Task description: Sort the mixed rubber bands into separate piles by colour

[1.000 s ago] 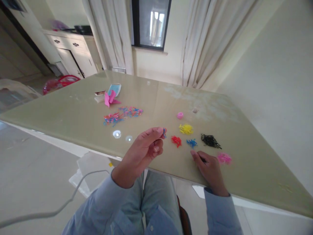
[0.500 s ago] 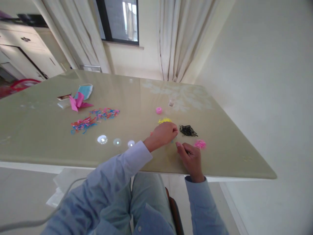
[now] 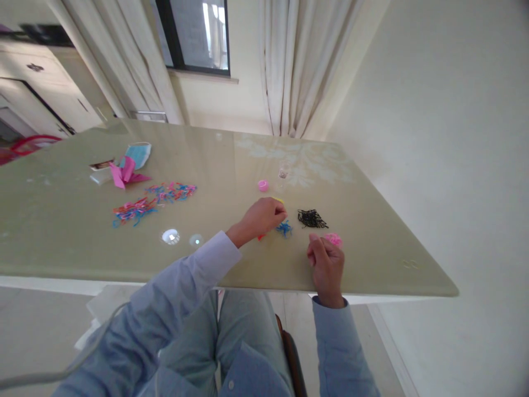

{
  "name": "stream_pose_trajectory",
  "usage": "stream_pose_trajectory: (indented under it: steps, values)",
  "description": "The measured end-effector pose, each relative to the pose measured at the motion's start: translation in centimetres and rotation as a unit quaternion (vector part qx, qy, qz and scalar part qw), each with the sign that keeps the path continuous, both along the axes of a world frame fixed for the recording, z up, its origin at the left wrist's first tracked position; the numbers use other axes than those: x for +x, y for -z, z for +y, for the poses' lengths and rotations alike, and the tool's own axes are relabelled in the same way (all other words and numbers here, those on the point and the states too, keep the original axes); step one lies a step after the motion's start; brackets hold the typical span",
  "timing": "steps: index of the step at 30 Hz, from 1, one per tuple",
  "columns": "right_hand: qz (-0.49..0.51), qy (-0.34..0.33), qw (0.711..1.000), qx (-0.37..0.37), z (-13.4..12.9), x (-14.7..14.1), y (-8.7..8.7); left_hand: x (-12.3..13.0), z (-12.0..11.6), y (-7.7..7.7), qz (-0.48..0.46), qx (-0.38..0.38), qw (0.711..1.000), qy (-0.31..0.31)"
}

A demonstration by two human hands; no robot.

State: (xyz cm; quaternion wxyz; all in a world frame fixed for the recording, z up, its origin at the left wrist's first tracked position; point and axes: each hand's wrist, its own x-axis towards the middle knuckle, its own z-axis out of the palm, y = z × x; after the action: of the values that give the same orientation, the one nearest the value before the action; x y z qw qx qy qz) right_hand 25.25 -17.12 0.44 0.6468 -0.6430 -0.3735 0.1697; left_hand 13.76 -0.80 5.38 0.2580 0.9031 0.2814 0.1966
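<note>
My left hand is closed above the table, between a blue pile and a yellow pile that it mostly covers. A bit of red shows under its wrist. My right hand is closed nearer the table's front edge, just left of and below a pink pile. Whatever either hand holds is hidden or too small to make out. Beyond them lies a pile of thin black loops.
A pink round container and a small clear item stand farther back. Mixed coloured strands, a pink folded paper and a blue mask lie left on the table.
My left hand has moved left, uncovering the blue pile. My right hand has shifted away from it, so the gap between them is wider. The whole view has slid slightly.
</note>
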Motion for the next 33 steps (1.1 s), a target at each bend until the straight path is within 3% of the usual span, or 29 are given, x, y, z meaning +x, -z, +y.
stream_pose_trajectory:
  steps: [5, 8, 15, 18, 22, 26, 28, 31, 33]
  values:
    - [0.019, -0.002, 1.0, 0.014, 0.1, 0.3, 0.3, -4.7, -0.7, -1.2, -0.097, -0.075, 0.99, -0.066]
    - [0.011, -0.008, 1.0, 0.01, 0.1, 0.3, 0.2, -8.5, -1.2, -0.8, -0.133, -0.108, 0.976, -0.131]
    - [-0.069, -0.015, 0.996, -0.049, 0.2, -0.1, -0.5, -17.5, -2.1, 3.2, -0.125, -0.096, 0.955, -0.25]
    - [-0.121, -0.02, 0.989, -0.087, 0.3, -0.4, -1.1, -20.2, -2.5, 4.7, -0.121, -0.05, 0.96, -0.248]
    - [-0.173, -0.037, 0.981, -0.084, 0.7, -2.2, -2.1, -21.6, -2.5, 5.5, -0.154, -0.032, 0.966, -0.204]
    - [-0.204, -0.177, 0.962, -0.047, 2.5, -6.8, -3.1, -21.4, -2.5, 5.5, -0.184, -0.042, 0.96, -0.205]
    - [-0.221, -0.261, 0.939, -0.027, 4.4, -9.9, -3.9, -21.3, -2.6, 5.5, -0.185, -0.036, 0.96, -0.209]
    - [-0.218, -0.335, 0.916, -0.032, 8.3, -14.6, -5.4, -21.1, -2.8, 5.6, -0.164, -0.032, 0.961, -0.22]
    - [-0.263, -0.392, 0.88, -0.051, 11.4, -17.6, -6.1, -21.1, -2.9, 5.6, -0.15, -0.046, 0.96, -0.232]
